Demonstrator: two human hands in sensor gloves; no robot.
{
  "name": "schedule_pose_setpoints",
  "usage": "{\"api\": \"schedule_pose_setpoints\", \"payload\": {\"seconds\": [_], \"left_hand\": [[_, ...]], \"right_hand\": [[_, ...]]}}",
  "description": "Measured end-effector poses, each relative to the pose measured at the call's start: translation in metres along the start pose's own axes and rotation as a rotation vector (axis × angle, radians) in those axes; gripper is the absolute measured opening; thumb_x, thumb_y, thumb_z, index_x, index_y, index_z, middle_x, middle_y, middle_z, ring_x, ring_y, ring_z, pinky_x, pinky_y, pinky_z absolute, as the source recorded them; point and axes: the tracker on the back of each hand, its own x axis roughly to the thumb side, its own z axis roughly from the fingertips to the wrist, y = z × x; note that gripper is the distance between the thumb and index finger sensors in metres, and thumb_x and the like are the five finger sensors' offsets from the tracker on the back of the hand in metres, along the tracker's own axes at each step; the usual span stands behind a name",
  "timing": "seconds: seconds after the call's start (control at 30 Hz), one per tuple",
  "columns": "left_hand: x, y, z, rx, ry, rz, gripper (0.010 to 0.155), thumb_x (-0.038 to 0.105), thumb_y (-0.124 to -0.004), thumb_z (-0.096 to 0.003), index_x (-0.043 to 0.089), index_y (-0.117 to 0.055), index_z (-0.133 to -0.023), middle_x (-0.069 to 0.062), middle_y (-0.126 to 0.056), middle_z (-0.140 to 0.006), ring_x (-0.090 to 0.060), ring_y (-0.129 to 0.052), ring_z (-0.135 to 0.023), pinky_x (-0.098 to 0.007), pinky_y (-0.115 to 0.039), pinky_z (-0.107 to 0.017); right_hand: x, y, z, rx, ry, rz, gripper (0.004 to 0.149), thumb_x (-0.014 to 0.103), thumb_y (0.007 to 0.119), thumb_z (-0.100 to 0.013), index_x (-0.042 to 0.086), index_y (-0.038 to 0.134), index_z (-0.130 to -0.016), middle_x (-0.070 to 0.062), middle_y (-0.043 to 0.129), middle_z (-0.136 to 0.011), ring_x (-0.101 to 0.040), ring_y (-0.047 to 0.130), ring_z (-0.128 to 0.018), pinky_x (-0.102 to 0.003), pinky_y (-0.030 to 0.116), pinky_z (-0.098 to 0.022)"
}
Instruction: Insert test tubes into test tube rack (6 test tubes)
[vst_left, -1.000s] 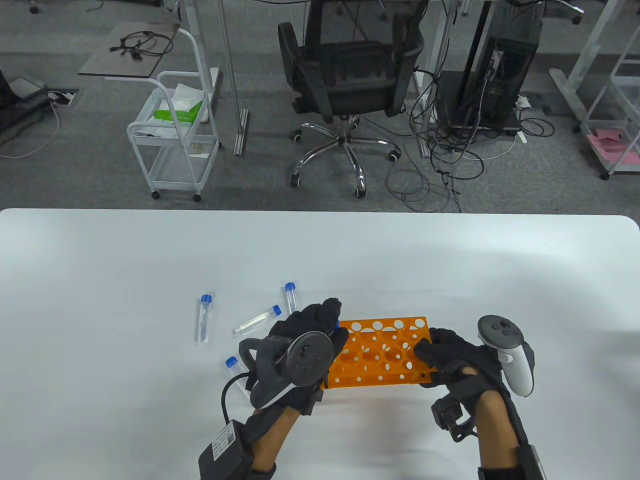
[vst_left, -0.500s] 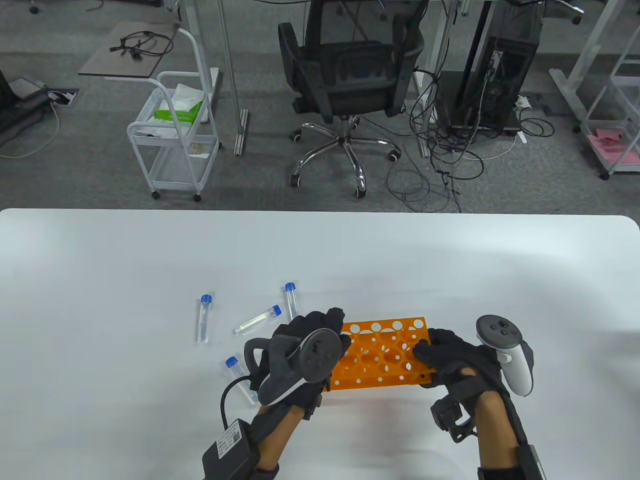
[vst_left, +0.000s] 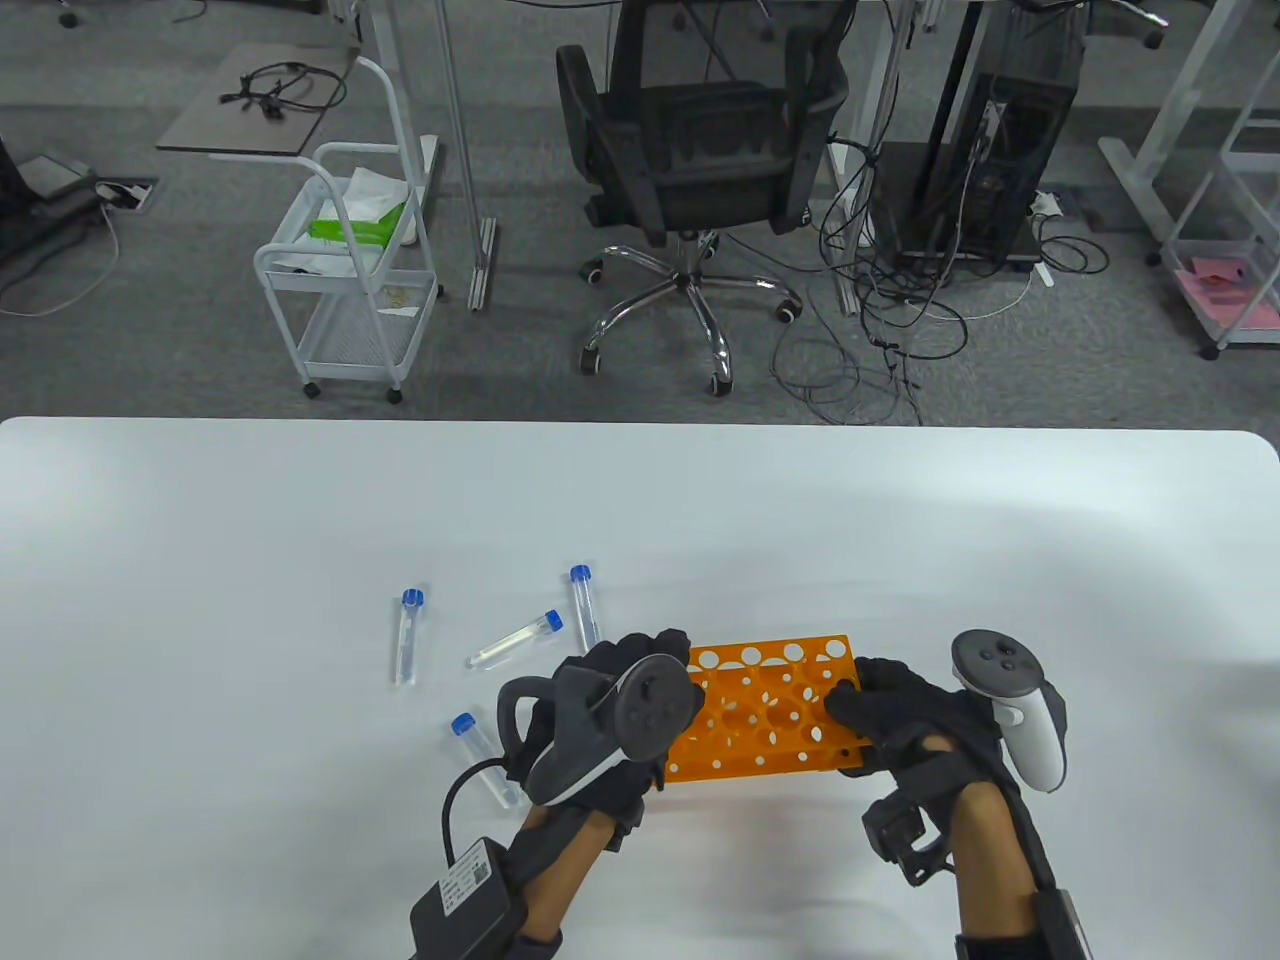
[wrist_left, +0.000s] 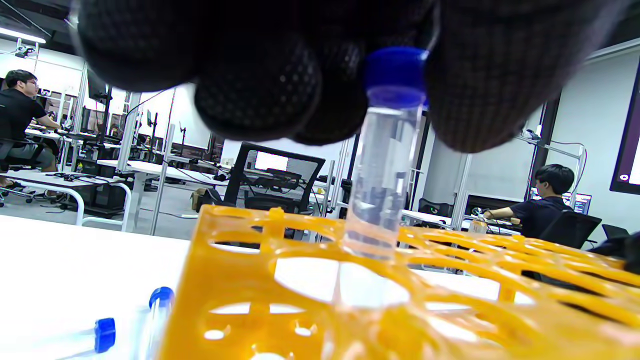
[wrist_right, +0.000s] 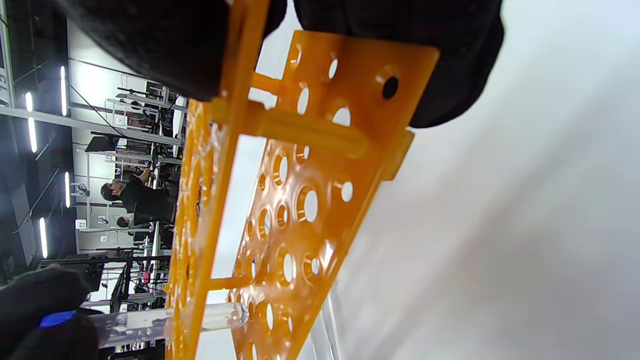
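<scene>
An orange test tube rack (vst_left: 775, 705) stands on the white table. My left hand (vst_left: 655, 660) is over its left end and pinches a clear, blue-capped test tube (wrist_left: 385, 165) by the cap. The tube stands upright with its lower part through a top hole of the rack (wrist_left: 350, 280). The right wrist view shows the tube (wrist_right: 165, 320) passing through the top plate, its tip short of the lower plate (wrist_right: 300, 200). My right hand (vst_left: 880, 710) grips the rack's right end. Several other blue-capped tubes lie loose left of the rack, such as one (vst_left: 408, 635) and another (vst_left: 483, 757).
Two loose tubes (vst_left: 515, 640) (vst_left: 583, 605) lie just behind my left hand. The table's far edge (vst_left: 640, 425) borders a floor with an office chair (vst_left: 690, 170) and a white cart (vst_left: 350, 270).
My left hand has sunk lower over the rack's left end, and the tube has gone down with it into a hole. The right hand and the rack have stayed put.
</scene>
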Motion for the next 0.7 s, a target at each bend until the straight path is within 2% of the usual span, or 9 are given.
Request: {"api": "schedule_pose_setpoints", "payload": {"seconds": [0.33, 0.47, 0.57, 0.7], "left_hand": [[-0.009, 0.003, 0.0, -0.021, 0.033, 0.021, 0.058, 0.056, -0.085, -0.038, 0.025, -0.084, -0.088, -0.007, -0.1, -0.072, -0.022, -0.101, -0.048, -0.044, -0.085, -0.037], [-0.027, 0.008, 0.0, 0.023, 0.066, 0.091, 0.059, 0.058, -0.078, -0.0402, 0.024, -0.085, -0.088, -0.009, -0.099, -0.075, -0.024, -0.102, -0.052, -0.046, -0.085, -0.04], [-0.044, 0.009, -0.002, 0.005, 0.111, 0.133, 0.062, 0.061, -0.074, -0.0401, 0.024, -0.085, -0.088, -0.009, -0.099, -0.078, -0.026, -0.102, -0.056, -0.047, -0.084, -0.042], [-0.076, 0.012, -0.008, 0.037, 0.207, 0.228, 0.063, 0.061, -0.073, -0.0398, 0.023, -0.085, -0.088, -0.01, -0.097, -0.08, -0.028, -0.101, -0.06, -0.049, -0.083, -0.045]], "right_hand": [[0.0, 0.0, 0.0, 0.003, 0.002, -0.002, 0.06, 0.043, 0.082, -0.048, 0.014, 0.054, -0.092, -0.018, 0.041, -0.112, -0.045, 0.083, -0.088, -0.053, 0.085, -0.056], [0.0, 0.0, 0.0, 0.0, 0.006, -0.005, 0.06, 0.043, 0.082, -0.048, 0.014, 0.054, -0.092, -0.018, 0.041, -0.112, -0.045, 0.082, -0.088, -0.053, 0.085, -0.056], [0.0, -0.001, 0.001, -0.002, 0.008, -0.008, 0.06, 0.043, 0.082, -0.048, 0.014, 0.054, -0.092, -0.018, 0.041, -0.112, -0.046, 0.083, -0.088, -0.053, 0.085, -0.056], [0.0, -0.002, 0.001, -0.005, 0.007, -0.016, 0.06, 0.043, 0.082, -0.048, 0.013, 0.054, -0.092, -0.018, 0.042, -0.111, -0.046, 0.083, -0.087, -0.053, 0.085, -0.055]]}}
